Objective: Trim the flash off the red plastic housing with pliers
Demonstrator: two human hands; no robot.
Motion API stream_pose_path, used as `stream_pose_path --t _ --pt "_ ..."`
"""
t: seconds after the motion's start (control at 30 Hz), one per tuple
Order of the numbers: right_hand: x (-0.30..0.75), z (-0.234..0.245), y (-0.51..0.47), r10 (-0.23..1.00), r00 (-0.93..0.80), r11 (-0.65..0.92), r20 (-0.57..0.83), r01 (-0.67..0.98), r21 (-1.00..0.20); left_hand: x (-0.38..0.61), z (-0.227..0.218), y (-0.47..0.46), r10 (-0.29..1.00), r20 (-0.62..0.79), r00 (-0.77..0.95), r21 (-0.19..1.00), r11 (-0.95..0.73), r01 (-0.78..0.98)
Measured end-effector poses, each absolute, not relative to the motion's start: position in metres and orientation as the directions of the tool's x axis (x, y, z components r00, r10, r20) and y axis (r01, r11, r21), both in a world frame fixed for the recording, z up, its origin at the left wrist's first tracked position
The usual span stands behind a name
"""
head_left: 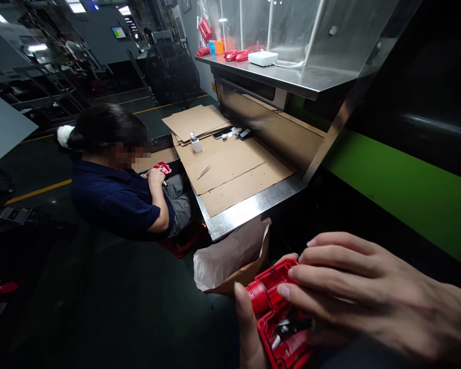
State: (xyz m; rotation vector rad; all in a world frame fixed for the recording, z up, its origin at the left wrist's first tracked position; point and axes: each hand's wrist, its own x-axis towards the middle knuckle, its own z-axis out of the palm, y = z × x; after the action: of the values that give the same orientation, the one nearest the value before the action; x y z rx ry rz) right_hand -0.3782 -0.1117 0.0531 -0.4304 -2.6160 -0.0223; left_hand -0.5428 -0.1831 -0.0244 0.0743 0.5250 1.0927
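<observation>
A red plastic housing (pixel 271 338), hollow and ribbed inside with a round threaded neck, is at the lower right. My left hand (pixel 249 328) is closed around it from below, its thumb along the near side. My right hand (pixel 369 287) reaches over from the right, fingers bent and close together, fingertips on the housing's upper edge; its thumb is hidden. Inside the housing, under my right hand, sits a black piece (pixel 294 325) with shiny metal bits, too blurred to name.
A seated co-worker (pixel 115 189) at the left holds a red part (pixel 163 167). Cardboard (pixel 234 164) covers a metal bench, bearing tweezers (pixel 204 171) and a small bottle (pixel 195 142). Below stands a lined paper bag (pixel 230 261). Red parts (pixel 236 55) and a white box (pixel 263 58) occupy the metal shelf (pixel 311 82).
</observation>
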Motion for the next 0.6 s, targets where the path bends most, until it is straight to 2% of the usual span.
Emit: stream_pose_path --t 0.1,0.23,0.33,0.47,0.6 --pt "-0.378 0.052 -0.112 0.325 -0.841 0.943 0.433 0.321 -0.086 -0.543 -0.025 -0.182 0.862 -0.335 0.38 0.276 0.475 -0.835" --pt "-0.378 0.048 -0.111 0.335 -0.852 0.941 0.402 0.323 -0.099 -0.546 -0.029 -0.185 0.838 -0.281 0.467 0.155 0.52 -0.84" --pt "-0.379 0.046 -0.111 0.33 -0.858 0.944 0.394 0.314 -0.107 -0.546 -0.029 -0.187 0.807 -0.304 0.507 0.086 0.553 -0.829" --pt "-0.379 0.041 -0.111 0.334 -0.858 0.942 0.391 0.288 -0.173 -0.542 -0.028 -0.186 0.826 -0.339 0.451 0.093 0.506 -0.857" --pt "-0.378 0.035 -0.11 0.335 -0.856 0.937 0.393 0.258 -0.237 -0.541 -0.028 -0.186 0.84 -0.339 0.423 0.041 0.462 -0.886"
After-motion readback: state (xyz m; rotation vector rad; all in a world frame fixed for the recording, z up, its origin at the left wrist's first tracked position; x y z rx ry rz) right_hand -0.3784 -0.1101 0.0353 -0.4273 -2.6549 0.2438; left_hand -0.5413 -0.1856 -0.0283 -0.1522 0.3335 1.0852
